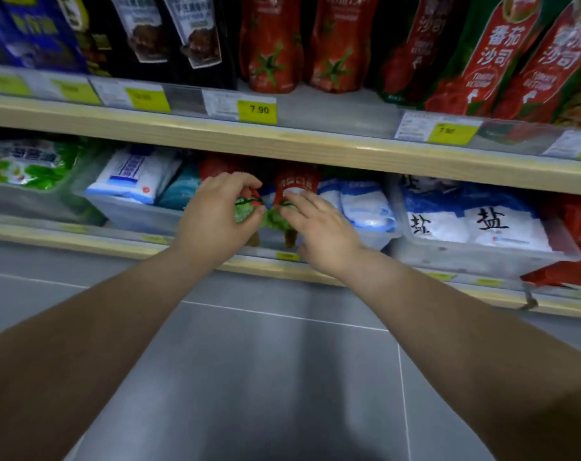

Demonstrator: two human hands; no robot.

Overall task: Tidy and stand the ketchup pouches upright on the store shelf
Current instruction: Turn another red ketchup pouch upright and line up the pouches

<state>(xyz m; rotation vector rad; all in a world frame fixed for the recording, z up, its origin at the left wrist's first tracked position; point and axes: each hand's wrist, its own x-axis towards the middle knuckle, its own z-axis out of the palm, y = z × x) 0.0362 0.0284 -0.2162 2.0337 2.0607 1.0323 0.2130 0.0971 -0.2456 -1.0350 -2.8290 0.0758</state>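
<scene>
On the lower shelf, two red and green ketchup pouches stand side by side between bins. My left hand (216, 214) grips the left pouch (245, 211), thumb and fingers curled round it. My right hand (319, 227) rests on the right pouch (297, 183), fingers spread over its front; how firm its hold is cannot be made out. On the upper shelf stand red tomato pouches (270, 51) and, at the far right, taller red and green ketchup pouches (495, 61), which lean to the right.
Clear plastic bins (475, 261) with white and blue salt bags flank the two pouches. Dark sauce pouches (169, 34) fill the upper left. Price tags (257, 109) line the wooden shelf edge (315, 141). A red bag (578, 247) sits at the lower right. Grey tiled floor lies below.
</scene>
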